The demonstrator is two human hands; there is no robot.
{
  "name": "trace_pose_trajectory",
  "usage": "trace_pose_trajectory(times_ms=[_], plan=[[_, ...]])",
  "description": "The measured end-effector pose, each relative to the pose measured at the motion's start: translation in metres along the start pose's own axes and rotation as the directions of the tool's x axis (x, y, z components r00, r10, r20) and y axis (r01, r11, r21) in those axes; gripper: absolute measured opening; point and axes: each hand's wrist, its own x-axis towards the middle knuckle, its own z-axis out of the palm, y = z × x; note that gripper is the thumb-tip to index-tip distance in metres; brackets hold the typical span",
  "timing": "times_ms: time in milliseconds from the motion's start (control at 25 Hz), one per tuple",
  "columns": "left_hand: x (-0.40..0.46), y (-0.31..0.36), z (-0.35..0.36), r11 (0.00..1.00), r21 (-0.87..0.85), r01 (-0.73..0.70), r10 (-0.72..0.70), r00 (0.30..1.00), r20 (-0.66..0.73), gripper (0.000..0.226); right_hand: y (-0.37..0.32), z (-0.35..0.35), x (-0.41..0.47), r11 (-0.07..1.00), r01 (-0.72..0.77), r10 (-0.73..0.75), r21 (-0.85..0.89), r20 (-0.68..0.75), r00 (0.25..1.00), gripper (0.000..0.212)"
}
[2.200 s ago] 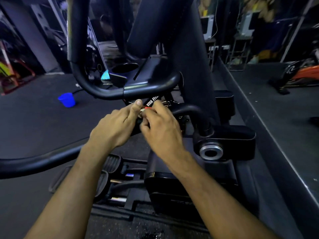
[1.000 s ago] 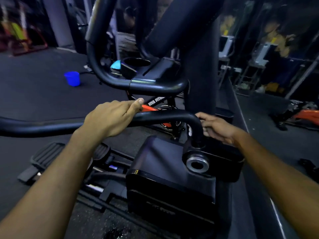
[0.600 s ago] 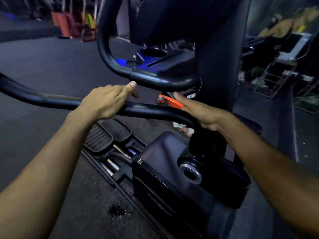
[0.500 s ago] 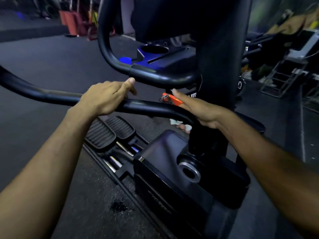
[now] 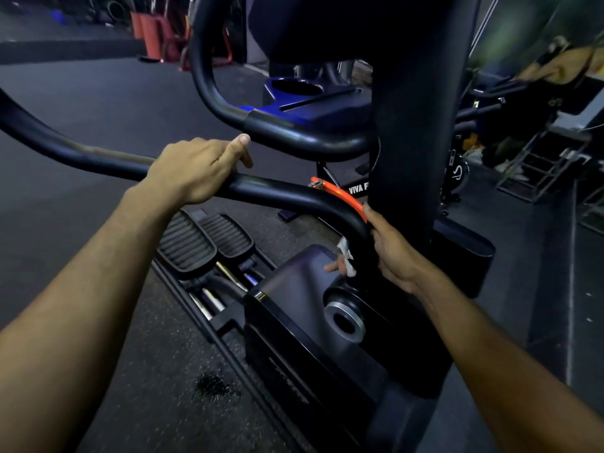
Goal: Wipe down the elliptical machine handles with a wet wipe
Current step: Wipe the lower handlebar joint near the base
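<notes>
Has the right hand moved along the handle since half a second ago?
Yes. The right hand, holding the wipe, has slid down the handle bend toward the silver pivot, past the orange strip.

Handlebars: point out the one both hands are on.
The lower, long black bar: left hand grips it, right hand holds the white wipe round its bend. The upper curved bar is untouched.

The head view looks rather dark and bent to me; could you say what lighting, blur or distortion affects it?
Head view: dim, bluish light; black handle bar and column nearly merge, faint glare on the metal hub; upper right background smeared; wide-angle bowing at the edges; wet wipe in the right hand is small but sharp.
</notes>
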Motion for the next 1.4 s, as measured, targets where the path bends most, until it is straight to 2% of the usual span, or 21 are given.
trace_pose_trajectory(times_ms=[120, 320, 440, 560, 680, 760, 840, 920, 1000, 1040, 1120, 1200, 1280, 1360, 1400], plan=[[0.001, 0.001, -0.001, 1.0, 0.01, -0.003, 0.003, 1.0, 0.004, 0.072, -0.007, -0.007, 0.005, 0.997, -0.073, 0.07, 0.02, 0.104, 0.992, 0.09], [0.0, 0.0, -0.001, 1.0, 0.021, -0.003, 0.003, 1.0, 0.004, 0.07, -0.014, -0.003, 0.01, 0.992, -0.085, 0.103, -0.089, 0.226, 0.969, 0.1], [0.0, 0.0, 0.0, 1.0, 0.022, -0.007, 0.008, 1.0, -0.003, 0.07, -0.051, 0.008, 0.014, 0.982, -0.115, 0.134, -0.149, 0.127, 0.983, 0.094], [0.0, -0.004, 0.002, 0.999, 0.031, -0.021, 0.021, 1.0, -0.017, 0.072, -0.101, 0.04, 0.025, 0.881, -0.099, 0.142, -0.463, 0.059, 0.988, 0.1], [0.001, -0.004, 0.002, 0.999, 0.029, -0.031, 0.032, 0.999, -0.033, 0.071, -0.129, 0.079, 0.039, 0.804, -0.073, 0.118, -0.59, 0.038, 0.992, 0.093], [0.001, -0.006, 0.003, 0.999, 0.027, -0.027, 0.028, 0.998, -0.05, 0.069, -0.129, 0.09, 0.046, 0.78, -0.075, 0.115, -0.621, 0.025, 0.993, 0.086], [0.002, -0.009, 0.004, 0.999, -0.011, -0.04, 0.04, 0.998, -0.056, 0.067, -0.118, 0.075, 0.038, 0.816, -0.116, 0.14, -0.566, 0.0, 0.99, 0.084], [0.006, -0.014, 0.0, 0.988, -0.107, -0.11, 0.106, 0.993, -0.044, 0.064, -0.105, 0.054, 0.023, 0.882, -0.12, 0.167, -0.455, 0.064, 0.984, 0.083], [0.008, -0.025, -0.009, 0.956, -0.244, -0.163, 0.166, 0.986, -0.006, 0.065, -0.102, 0.044, 0.016, 0.901, -0.129, 0.189, -0.414, 0.107, 0.976, 0.085], [0.008, -0.035, -0.013, 0.951, -0.264, -0.162, 0.171, 0.985, 0.011, 0.068, -0.105, 0.046, 0.019, 0.889, -0.149, 0.21, -0.433, 0.096, 0.973, 0.087], [0.007, -0.055, -0.017, 0.975, -0.181, -0.133, 0.136, 0.991, 0.004, 0.076, -0.12, 0.062, 0.029, 0.829, -0.193, 0.251, -0.524, 0.041, 0.967, 0.095], [0.004, -0.072, -0.016, 0.983, -0.133, -0.129, 0.113, 0.987, -0.117, 0.077, -0.133, 0.085, 0.047, 0.749, -0.176, 0.227, -0.639, -0.003, 0.974, 0.102], [-0.001, -0.079, -0.014, 0.92, -0.321, -0.226, 0.135, 0.95, -0.281, 0.065, -0.142, 0.117, 0.073, 0.708, -0.144, 0.218, -0.692, 0.02, 0.976, 0.108], [-0.003, -0.08, -0.015, 0.731, -0.622, -0.282, 0.031, 0.924, -0.382, 0.049, -0.146, 0.15, 0.101, 0.687, -0.138, 0.228, -0.714, 0.031, 0.973, 0.108], [-0.003, -0.082, -0.017, 0.645, -0.703, -0.3, -0.014, 0.915, -0.403, 0.045, -0.148, 0.167, 0.113, 0.68, -0.134, 0.226, -0.721, 0.032, 0.974, 0.1]])
